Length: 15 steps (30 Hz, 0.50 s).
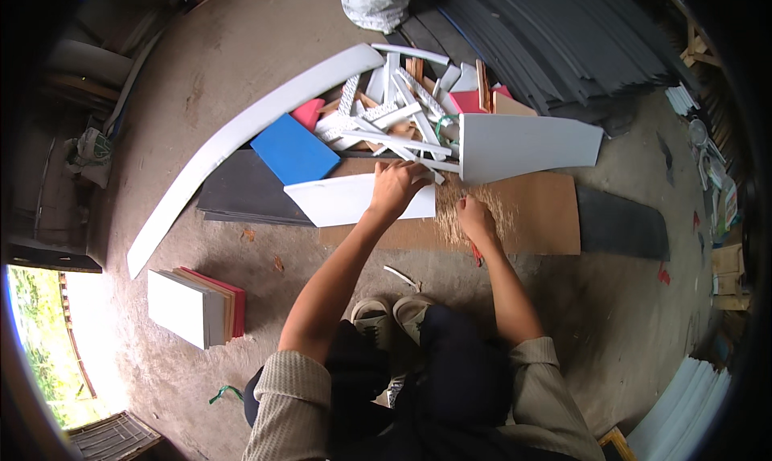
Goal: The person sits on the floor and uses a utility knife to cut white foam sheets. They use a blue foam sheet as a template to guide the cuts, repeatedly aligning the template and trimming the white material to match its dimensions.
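Observation:
My left hand (396, 186) rests on a white foam sheet (338, 200), its fingers bent over the far right part of the sheet. The sheet lies across a brown board (535, 220) whose middle is scored with many pale cut marks. Just right of the sheet, my right hand (476, 218) is closed in a fist low over the scored area. What it grips is hidden. A small red object (477, 254) shows beside that wrist, at the board's near edge; whether the hand holds it I cannot tell.
Beyond the board lies a heap of white offcuts (394, 123). A blue sheet (296, 150) and another white sheet (527, 146) flank it. A long curved white strip (241, 131) arcs leftward. A stack of cut sheets (189, 308) stands left, dark sheets (563, 39) far right.

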Each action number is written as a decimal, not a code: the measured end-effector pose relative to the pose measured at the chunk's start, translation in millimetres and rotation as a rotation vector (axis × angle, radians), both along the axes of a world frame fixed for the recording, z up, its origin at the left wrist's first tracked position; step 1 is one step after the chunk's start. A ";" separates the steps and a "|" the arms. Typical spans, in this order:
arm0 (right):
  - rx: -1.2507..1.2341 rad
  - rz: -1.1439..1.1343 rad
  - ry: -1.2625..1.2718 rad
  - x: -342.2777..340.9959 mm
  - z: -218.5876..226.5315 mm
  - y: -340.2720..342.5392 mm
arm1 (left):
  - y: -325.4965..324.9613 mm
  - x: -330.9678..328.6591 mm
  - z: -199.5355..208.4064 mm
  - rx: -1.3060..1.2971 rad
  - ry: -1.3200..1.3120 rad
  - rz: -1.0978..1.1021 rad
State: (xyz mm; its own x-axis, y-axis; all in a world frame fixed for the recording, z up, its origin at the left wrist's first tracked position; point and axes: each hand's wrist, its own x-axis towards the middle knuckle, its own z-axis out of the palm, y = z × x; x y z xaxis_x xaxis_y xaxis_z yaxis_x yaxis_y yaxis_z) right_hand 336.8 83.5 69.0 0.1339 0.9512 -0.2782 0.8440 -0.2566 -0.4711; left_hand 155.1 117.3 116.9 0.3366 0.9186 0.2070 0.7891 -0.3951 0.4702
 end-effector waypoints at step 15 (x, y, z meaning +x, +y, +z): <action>0.668 0.042 0.588 -51.2 181.7 -37.1 | -64.6 -61.6 146.2 0.340 -0.538 0.387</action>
State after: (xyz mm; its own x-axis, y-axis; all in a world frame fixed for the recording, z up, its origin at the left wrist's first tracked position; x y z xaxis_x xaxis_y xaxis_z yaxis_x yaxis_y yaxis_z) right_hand 285.6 46.4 250.7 0.1060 0.9403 0.3234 0.4210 0.2522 -0.8713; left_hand 93.5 52.8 263.1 -0.2259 0.8070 0.5456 0.5965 -0.3282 0.7324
